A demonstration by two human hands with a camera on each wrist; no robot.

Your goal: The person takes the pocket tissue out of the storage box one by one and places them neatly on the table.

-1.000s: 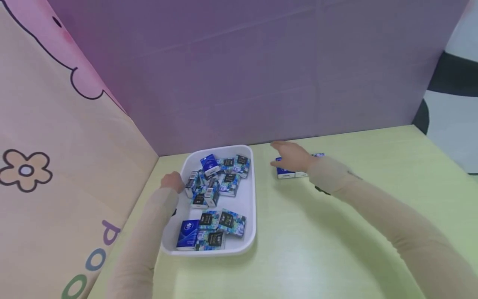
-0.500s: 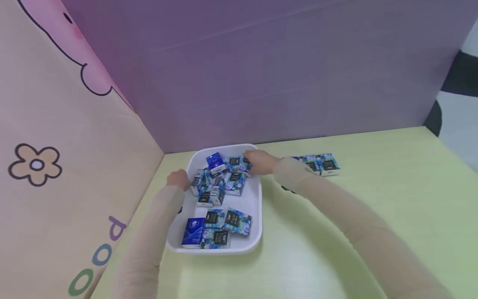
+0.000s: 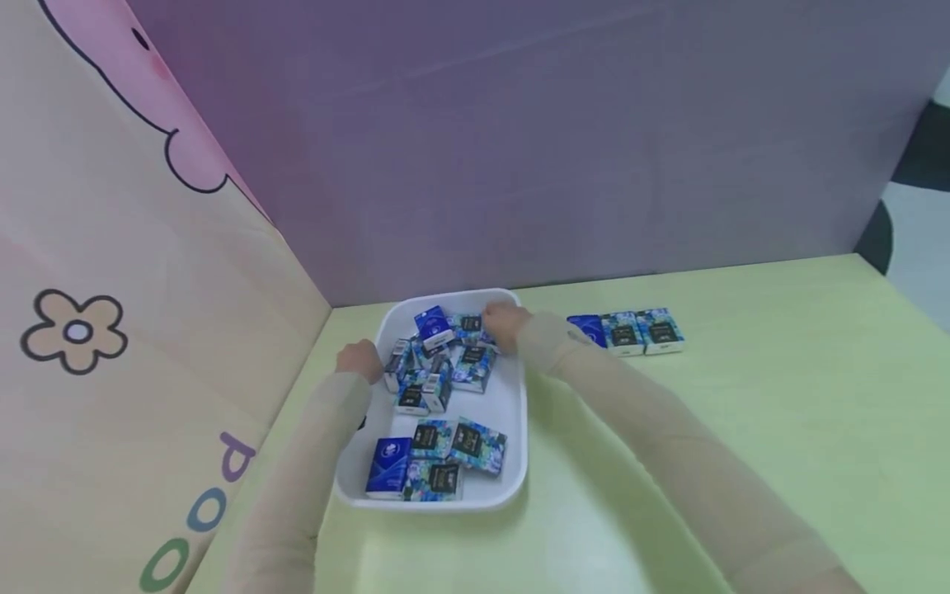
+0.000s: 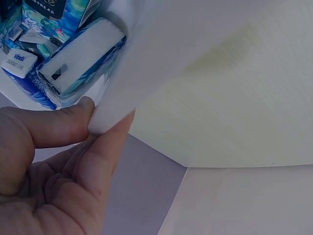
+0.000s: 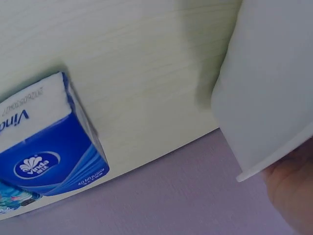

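Note:
A white plastic bin [image 3: 519, 412] holds several small tissue packs, some plain blue and some with a blue floral print. My left hand [image 3: 359, 360] is at the bin's left rim; in the left wrist view, its thumb and fingers pinch the rim edge. Over the far right rim, my right hand [image 3: 506, 324] reaches into the bin on top of a floral tissue pack [image 3: 486, 341]. That pack is mostly covered by the hand. In the right wrist view, the bin wall hides the right fingertips, so their hold cannot be seen.
To the right of the bin, a blue tissue pack [image 3: 586, 328] and two floral tissue packs [image 3: 642, 332] lie in a row on the pale green table [image 3: 742, 396]. A purple panel [image 3: 475, 165] rises behind, and a printed panel [image 3: 82, 247] stands at the left.
My right hand has moved left from the row of tissue packs to the bin's far right corner, uncovering the row. The left hand stays on the left rim. The head view has shifted slightly.

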